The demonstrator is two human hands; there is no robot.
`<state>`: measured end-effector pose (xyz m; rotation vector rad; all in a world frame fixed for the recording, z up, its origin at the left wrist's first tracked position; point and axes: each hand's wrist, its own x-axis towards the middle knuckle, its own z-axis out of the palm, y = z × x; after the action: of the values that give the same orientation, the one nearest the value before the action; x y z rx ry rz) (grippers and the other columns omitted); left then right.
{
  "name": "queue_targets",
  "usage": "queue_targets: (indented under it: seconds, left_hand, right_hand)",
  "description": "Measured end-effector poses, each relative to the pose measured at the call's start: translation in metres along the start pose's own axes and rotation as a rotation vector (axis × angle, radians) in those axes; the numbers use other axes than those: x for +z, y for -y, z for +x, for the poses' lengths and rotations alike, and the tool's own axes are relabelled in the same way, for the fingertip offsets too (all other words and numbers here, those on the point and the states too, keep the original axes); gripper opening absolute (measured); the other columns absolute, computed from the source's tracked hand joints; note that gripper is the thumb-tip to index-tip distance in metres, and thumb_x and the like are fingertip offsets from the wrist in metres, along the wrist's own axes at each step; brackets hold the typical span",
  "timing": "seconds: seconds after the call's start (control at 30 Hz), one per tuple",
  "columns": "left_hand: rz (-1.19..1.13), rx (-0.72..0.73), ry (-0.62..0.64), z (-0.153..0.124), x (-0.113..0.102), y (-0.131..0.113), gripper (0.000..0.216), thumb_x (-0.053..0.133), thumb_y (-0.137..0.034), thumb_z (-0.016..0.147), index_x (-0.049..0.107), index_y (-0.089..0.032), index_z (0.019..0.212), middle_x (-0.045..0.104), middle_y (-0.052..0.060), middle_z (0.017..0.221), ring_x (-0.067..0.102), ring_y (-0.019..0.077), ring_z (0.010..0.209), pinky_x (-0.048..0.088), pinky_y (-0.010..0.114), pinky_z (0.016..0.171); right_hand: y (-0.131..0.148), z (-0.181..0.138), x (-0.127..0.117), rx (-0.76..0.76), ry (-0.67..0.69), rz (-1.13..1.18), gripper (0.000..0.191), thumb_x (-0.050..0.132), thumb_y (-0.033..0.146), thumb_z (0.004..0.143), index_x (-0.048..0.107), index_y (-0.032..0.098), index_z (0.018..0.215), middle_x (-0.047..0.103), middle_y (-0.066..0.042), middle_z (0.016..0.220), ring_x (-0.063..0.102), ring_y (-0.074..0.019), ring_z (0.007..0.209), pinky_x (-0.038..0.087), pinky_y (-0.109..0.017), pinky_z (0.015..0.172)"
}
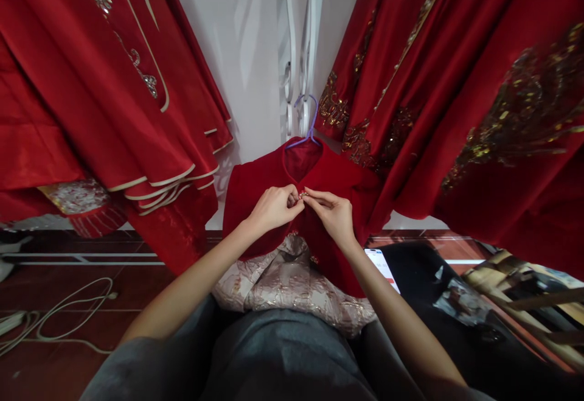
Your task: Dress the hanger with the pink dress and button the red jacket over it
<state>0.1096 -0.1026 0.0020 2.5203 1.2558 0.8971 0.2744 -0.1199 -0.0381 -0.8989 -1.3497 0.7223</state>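
A red jacket hangs in front of me on a purple hanger. Both my hands meet at its front, just under the neckline. My left hand is closed, its thumb and finger pinching the jacket's front edge. From the other side, my right hand pinches a small gold clasp between thumb and fingertips. Fingers partly hide the clasp, so whether it is fastened I cannot tell. Below the jacket, a pale shiny patterned cloth lies across my lap.
Long red garments with gold trim hang at left; red sequined garments hang at right. A phone lies on a black surface beside a clear plastic bag. A white cable is coiled on the floor at left.
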Motion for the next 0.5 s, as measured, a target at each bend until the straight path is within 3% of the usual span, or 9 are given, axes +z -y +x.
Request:
queue_targets:
  seconds: [0.5]
  left_hand:
    - [0.197, 0.06, 0.088, 0.004, -0.005, -0.005, 0.007, 0.054, -0.022, 0.081, 0.06, -0.019, 0.078, 0.068, 0.002, 0.069, 0.064, 0.0185, 0.064, 0.041, 0.026, 0.059]
  right_hand:
    - [-0.014, 0.007, -0.002, 0.059, 0.091, 0.065, 0.038, 0.076, 0.037, 0.072, 0.073, 0.017, 0.103, 0.075, -0.008, 0.099, 0.071, -0.0215, 0.089, 0.056, -0.037, 0.087]
